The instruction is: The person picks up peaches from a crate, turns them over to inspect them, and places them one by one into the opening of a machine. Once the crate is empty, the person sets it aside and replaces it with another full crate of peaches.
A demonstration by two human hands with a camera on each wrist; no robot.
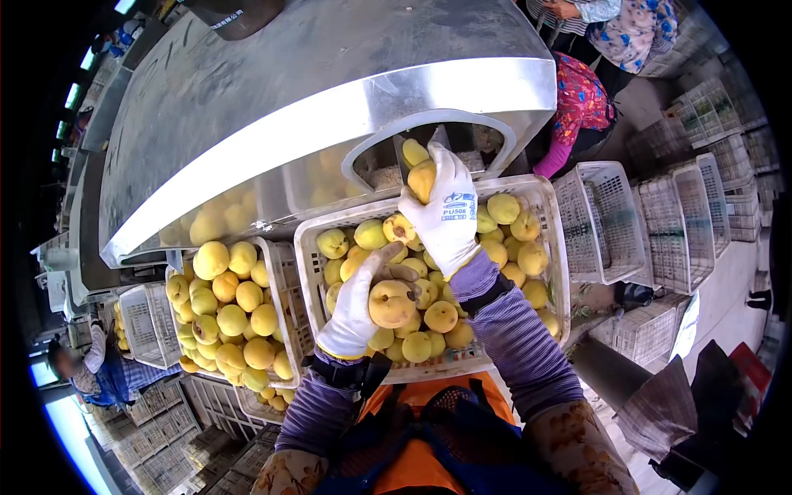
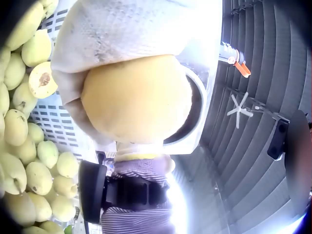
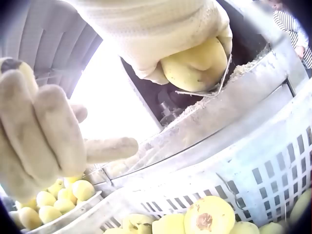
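Note:
My left hand [image 1: 351, 318], in a white glove, holds a yellow peach [image 1: 392, 303] over the crate. Seen close in the left wrist view, that peach [image 2: 139, 100] is round, with gloved fingers curled round it. My right hand [image 1: 445, 216], also gloved, grips another yellow peach [image 1: 421, 181] at the rounded opening of the metal machine. In the right wrist view this peach [image 3: 197, 68] sits against a thin V-shaped metal holder [image 3: 225, 73]. Below both hands stands a white plastic crate [image 1: 309, 239] of peaches; one halved peach [image 3: 209, 217] shows its pit.
The steel machine housing [image 1: 330, 74] rises in front of me. A second crate of peaches [image 1: 235, 309] stands at the left. White crates [image 1: 590, 219] line the right side, near a person in a red flowered top [image 1: 582, 99]. Another person [image 1: 95, 363] is far left.

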